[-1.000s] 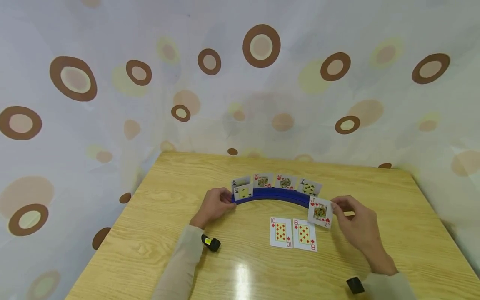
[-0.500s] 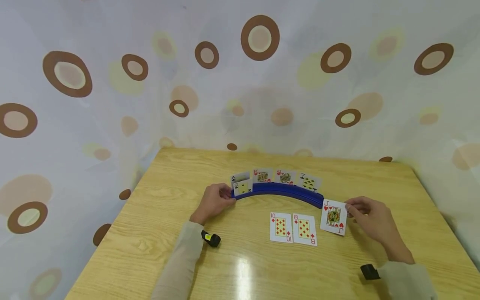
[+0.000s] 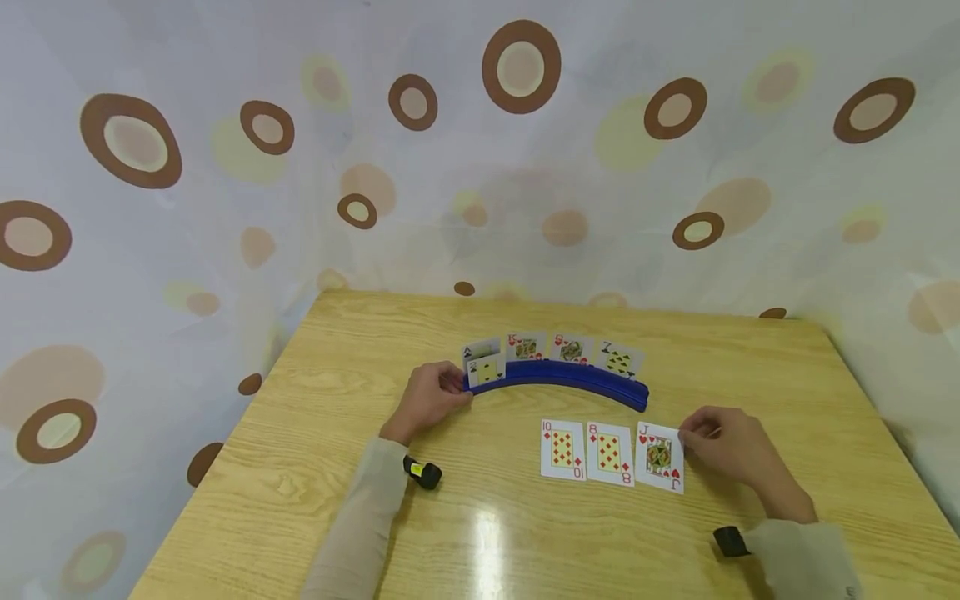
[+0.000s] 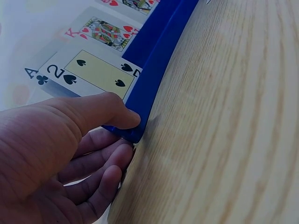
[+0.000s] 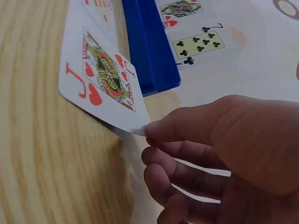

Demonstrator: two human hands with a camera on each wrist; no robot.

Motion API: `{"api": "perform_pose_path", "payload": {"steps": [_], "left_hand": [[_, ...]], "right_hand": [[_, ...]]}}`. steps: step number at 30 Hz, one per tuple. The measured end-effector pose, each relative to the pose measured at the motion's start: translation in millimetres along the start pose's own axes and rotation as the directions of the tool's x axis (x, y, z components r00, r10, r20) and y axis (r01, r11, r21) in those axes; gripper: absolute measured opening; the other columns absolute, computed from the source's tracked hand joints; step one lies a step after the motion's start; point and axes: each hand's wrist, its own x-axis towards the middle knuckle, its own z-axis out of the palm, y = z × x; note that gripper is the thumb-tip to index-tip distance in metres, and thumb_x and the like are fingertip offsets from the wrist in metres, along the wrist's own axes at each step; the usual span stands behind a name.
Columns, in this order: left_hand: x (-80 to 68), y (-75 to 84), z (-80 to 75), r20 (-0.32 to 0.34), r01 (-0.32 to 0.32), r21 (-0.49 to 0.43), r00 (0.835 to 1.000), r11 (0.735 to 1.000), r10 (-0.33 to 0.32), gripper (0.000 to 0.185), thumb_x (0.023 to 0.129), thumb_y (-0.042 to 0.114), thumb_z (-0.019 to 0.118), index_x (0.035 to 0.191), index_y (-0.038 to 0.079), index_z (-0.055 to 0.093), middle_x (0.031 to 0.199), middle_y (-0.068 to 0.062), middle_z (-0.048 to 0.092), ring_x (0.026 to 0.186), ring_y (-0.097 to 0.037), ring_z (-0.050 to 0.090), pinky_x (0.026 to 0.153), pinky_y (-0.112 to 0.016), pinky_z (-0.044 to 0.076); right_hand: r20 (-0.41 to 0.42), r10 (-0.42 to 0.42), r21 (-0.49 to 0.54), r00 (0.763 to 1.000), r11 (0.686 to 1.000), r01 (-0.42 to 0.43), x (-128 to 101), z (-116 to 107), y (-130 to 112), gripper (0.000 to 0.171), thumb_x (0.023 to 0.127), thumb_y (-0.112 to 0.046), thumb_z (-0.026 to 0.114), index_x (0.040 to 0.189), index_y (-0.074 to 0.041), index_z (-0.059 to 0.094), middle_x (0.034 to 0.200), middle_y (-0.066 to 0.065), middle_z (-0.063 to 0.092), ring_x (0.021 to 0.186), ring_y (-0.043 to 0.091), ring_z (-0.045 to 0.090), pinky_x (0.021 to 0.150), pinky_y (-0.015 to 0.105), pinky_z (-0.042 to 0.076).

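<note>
My right hand [image 3: 731, 442] pinches one corner of the jack of hearts [image 3: 659, 458] between thumb and forefinger. In the right wrist view that card [image 5: 105, 74] bends slightly, its held corner raised off the wood. To its left lie the eight of diamonds [image 3: 609, 454] and the ten of diamonds [image 3: 562, 450], face up. A curved blue card holder [image 3: 570, 374] stands behind them. My left hand [image 3: 431, 400] grips the holder's left end, thumb [image 4: 126, 116] on its front and fingers behind, beside the two of spades [image 4: 96, 74].
Upright in the holder stand the ace of clubs [image 3: 480, 348], a king of hearts [image 3: 527, 347], a red queen [image 3: 572, 350] and the seven of clubs [image 3: 619, 361]. The wooden table [image 3: 337, 350] meets a patterned cloth backdrop [image 3: 420, 250] at its far edge.
My right hand moved the jack of hearts right, past the holder's end, then down and slightly left beside the eight of diamonds. My left hand has stayed on the holder.
</note>
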Motion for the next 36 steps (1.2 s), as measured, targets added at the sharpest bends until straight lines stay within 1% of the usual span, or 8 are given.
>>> {"api": "perform_pose_path", "payload": {"steps": [4, 9, 17, 22, 26, 28, 31, 36], "left_hand": [[-0.4, 1.4, -0.6, 0.001, 0.003, 0.004, 1.000, 1.000, -0.003, 0.024, 0.082, 0.013, 0.082, 0.101, 0.006, 0.070, 0.091, -0.002, 0.069, 0.079, -0.012, 0.065, 0.074, -0.029, 0.055], [-0.7, 1.4, -0.3, 0.004, 0.003, 0.007, 1.000, 1.000, -0.003, 0.025, 0.082, 0.014, 0.082, 0.102, 0.006, 0.069, 0.091, -0.002, 0.069, 0.079, -0.013, 0.065, 0.074, -0.030, 0.055], [-1.3, 1.4, -0.3, -0.003, 0.015, -0.003, 1.000, 1.000, -0.015, 0.026, 0.081, 0.013, 0.083, 0.101, 0.006, 0.069, 0.090, -0.002, 0.069, 0.079, -0.013, 0.065, 0.074, -0.029, 0.055], [-1.2, 2.1, -0.5, 0.003, 0.010, -0.009, 1.000, 1.000, -0.010, 0.026, 0.082, 0.014, 0.082, 0.103, 0.006, 0.069, 0.091, -0.002, 0.069, 0.080, -0.013, 0.065, 0.074, -0.030, 0.055], [0.3, 2.7, -0.3, 0.009, 0.005, -0.004, 1.000, 1.000, -0.005, 0.026, 0.082, 0.013, 0.082, 0.103, 0.005, 0.069, 0.091, -0.003, 0.069, 0.080, -0.013, 0.065, 0.073, -0.030, 0.055], [0.7, 2.7, 0.0, 0.011, -0.001, -0.002, 1.000, 1.000, 0.001, 0.026, 0.082, 0.012, 0.082, 0.102, 0.005, 0.069, 0.091, -0.002, 0.069, 0.079, -0.013, 0.065, 0.073, -0.029, 0.055], [1.2, 2.6, 0.2, 0.009, -0.011, -0.005, 1.000, 1.000, 0.011, 0.025, 0.081, 0.012, 0.082, 0.102, 0.005, 0.069, 0.090, -0.003, 0.069, 0.079, -0.014, 0.065, 0.073, -0.030, 0.054], [0.1, 0.7, -0.7, 0.002, -0.019, -0.005, 1.000, 1.000, 0.020, 0.025, 0.081, 0.013, 0.083, 0.101, 0.005, 0.069, 0.090, -0.003, 0.069, 0.079, -0.013, 0.065, 0.073, -0.030, 0.055]], "right_hand": [[0.003, -0.007, -0.024, 1.000, 1.000, 0.007, 0, 5, 0, 0.011, 0.091, -0.018, 0.071, 0.094, -0.007, 0.071, 0.083, 0.000, 0.065, 0.075, 0.015, 0.059, 0.065, 0.034, 0.047], [0.001, -0.003, -0.051, 1.000, 0.999, 0.003, 1, 7, 0, 0.011, 0.090, -0.017, 0.071, 0.095, -0.007, 0.071, 0.083, -0.001, 0.065, 0.075, 0.014, 0.059, 0.064, 0.033, 0.046], [-0.014, -0.007, -0.050, 1.000, 0.999, 0.006, 1, 7, -2, 0.008, 0.090, -0.016, 0.070, 0.094, -0.009, 0.071, 0.081, -0.002, 0.064, 0.074, 0.014, 0.058, 0.064, 0.032, 0.044], [-0.059, -0.020, -0.029, 0.998, 0.999, 0.018, 1, 7, -4, 0.009, 0.092, -0.016, 0.067, 0.096, -0.009, 0.071, 0.084, 0.000, 0.066, 0.077, 0.016, 0.060, 0.066, 0.033, 0.046], [-0.105, -0.027, -0.011, 0.994, 1.000, 0.026, 0, 7, -9, 0.011, 0.094, -0.017, 0.065, 0.098, -0.009, 0.071, 0.085, 0.002, 0.066, 0.078, 0.017, 0.060, 0.066, 0.033, 0.047], [-0.143, -0.041, -0.019, 0.989, 0.999, 0.039, -1, 6, -14, 0.012, 0.095, -0.018, 0.065, 0.098, -0.009, 0.071, 0.084, 0.001, 0.066, 0.077, 0.016, 0.060, 0.064, 0.031, 0.047], [-0.209, -0.082, -0.034, 0.974, 0.997, 0.076, -2, 6, -25, 0.009, 0.095, -0.016, 0.065, 0.097, -0.009, 0.071, 0.080, -0.001, 0.066, 0.074, 0.015, 0.060, 0.062, 0.028, 0.046], [-0.282, -0.188, -0.030, 0.941, 0.982, 0.187, -4, 12, -51, 0.005, 0.093, -0.010, 0.066, 0.096, -0.011, 0.070, 0.076, -0.004, 0.065, 0.068, 0.010, 0.060, 0.059, 0.026, 0.048]]}}
